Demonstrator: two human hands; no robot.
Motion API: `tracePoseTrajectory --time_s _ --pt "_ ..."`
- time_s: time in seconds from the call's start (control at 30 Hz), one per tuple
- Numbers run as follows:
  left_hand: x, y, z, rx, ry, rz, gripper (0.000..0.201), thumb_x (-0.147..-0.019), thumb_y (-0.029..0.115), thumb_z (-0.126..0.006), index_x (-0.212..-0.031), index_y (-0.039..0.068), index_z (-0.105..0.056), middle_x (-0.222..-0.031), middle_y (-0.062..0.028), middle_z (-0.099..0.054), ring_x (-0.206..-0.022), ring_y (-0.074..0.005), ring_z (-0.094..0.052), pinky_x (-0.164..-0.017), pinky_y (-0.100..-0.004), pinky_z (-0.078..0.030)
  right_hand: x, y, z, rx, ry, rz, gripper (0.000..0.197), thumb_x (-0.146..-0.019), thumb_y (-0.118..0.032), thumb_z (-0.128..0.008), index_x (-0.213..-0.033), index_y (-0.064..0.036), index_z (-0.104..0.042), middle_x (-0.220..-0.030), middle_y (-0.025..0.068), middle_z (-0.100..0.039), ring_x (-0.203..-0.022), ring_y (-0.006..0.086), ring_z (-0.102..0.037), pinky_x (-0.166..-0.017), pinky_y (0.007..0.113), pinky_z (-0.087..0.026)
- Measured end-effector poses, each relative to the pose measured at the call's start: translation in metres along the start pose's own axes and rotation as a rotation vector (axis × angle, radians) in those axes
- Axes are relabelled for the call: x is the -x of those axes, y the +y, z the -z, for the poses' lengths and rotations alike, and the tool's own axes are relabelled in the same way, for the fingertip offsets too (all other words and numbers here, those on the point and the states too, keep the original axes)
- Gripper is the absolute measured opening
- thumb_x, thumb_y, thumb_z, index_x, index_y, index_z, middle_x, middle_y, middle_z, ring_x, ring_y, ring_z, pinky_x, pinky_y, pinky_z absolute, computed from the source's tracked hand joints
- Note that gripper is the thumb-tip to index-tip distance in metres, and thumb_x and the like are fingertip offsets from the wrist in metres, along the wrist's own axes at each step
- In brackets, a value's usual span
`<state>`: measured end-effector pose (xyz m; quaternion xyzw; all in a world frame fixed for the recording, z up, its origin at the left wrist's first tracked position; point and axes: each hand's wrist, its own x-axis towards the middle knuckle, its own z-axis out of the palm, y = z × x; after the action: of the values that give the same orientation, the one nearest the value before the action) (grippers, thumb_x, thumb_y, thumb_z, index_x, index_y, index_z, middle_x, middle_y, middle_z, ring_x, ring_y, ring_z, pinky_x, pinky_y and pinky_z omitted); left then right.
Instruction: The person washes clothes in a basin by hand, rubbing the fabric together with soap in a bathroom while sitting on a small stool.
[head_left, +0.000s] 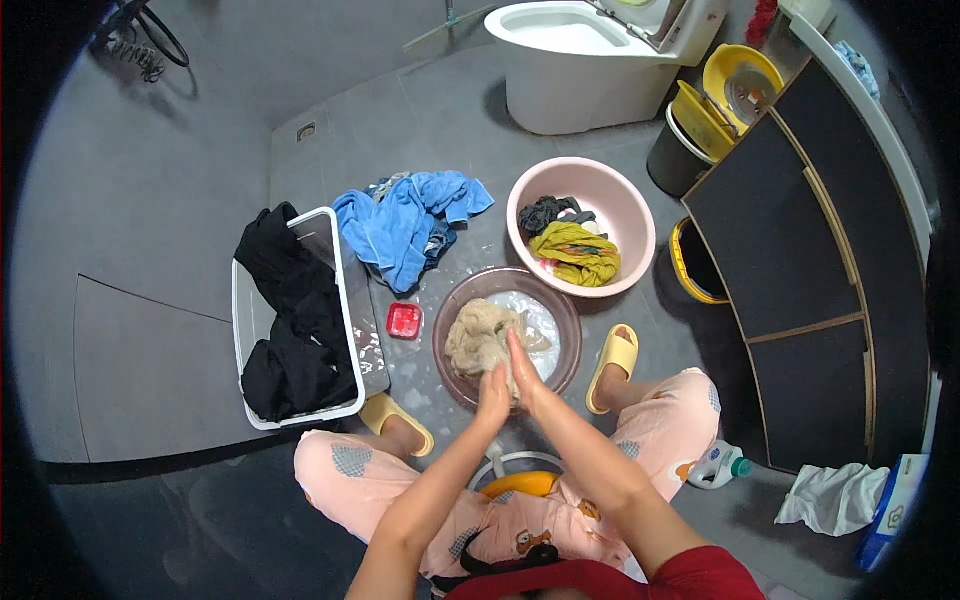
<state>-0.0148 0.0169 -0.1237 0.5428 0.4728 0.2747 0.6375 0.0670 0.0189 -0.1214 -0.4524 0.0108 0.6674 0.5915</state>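
A brownish see-through basin (452,300) stands on the floor before me, with soapy water (541,318) in it. Bunched up inside is a wet beige cloth (478,332); its exact kind I cannot make out. My left hand (494,394) and my right hand (523,366) press a part of this cloth between them, at the basin's near side. The fingers are partly hidden by the hands and the cloth. Left of the basin lies a small red soap dish (404,321).
A pink basin (634,206) holds dark and mustard clothes. Blue clothing (400,225) lies on the floor. Black clothes fill a white-rimmed laundry basket (350,360) at left. A toilet (575,90) stands behind; dark cabinets (790,250) and a detergent bottle (716,466) are to my right.
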Motion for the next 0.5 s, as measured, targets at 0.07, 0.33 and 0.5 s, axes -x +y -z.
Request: tracePoseTrajectory --time_s 0.07,0.33,0.5 --pt "0.018 0.009 -0.006 -0.099 -0.078 0.039 0.045 -0.086 0.030 -0.033 -0.098 -0.009 -0.051 -0.096 -0.0245 -0.056 -0.094 -0.0371 -0.051 -0.080 -0.0378 -0.037 -0.019 0.003 0.015 -0.081 -0.017 0.023 0.062 -0.083 -0.051 -0.038 -0.122 -0.0031 -0.037 -0.116 0.0126 -0.047 -0.100 0.0229 -0.050 -0.086 0.034 -0.039" --pt "-0.050 -0.019 0.043 -0.332 0.019 0.162 0.044 -0.083 0.030 -0.032 -0.092 -0.007 -0.053 -0.088 -0.0268 -0.055 -0.085 -0.0432 -0.050 -0.074 -0.0439 -0.036 0.028 0.024 -0.034 -0.129 0.068 -0.308 0.050 -0.084 -0.047 -0.039 -0.117 -0.0095 -0.044 -0.103 0.0081 -0.054 -0.093 0.0204 -0.053 -0.081 0.033 -0.042" --pt "-0.037 -0.012 0.013 -0.393 0.132 0.024 0.045 -0.081 0.031 -0.033 -0.076 -0.009 -0.054 -0.078 -0.0322 -0.052 -0.077 -0.0450 -0.050 -0.067 -0.0470 -0.036 0.017 0.035 -0.011 -0.205 0.139 -0.111 0.049 -0.085 -0.043 -0.040 -0.118 -0.0074 -0.042 -0.105 0.0083 -0.053 -0.092 0.0212 -0.053 -0.082 0.033 -0.041"
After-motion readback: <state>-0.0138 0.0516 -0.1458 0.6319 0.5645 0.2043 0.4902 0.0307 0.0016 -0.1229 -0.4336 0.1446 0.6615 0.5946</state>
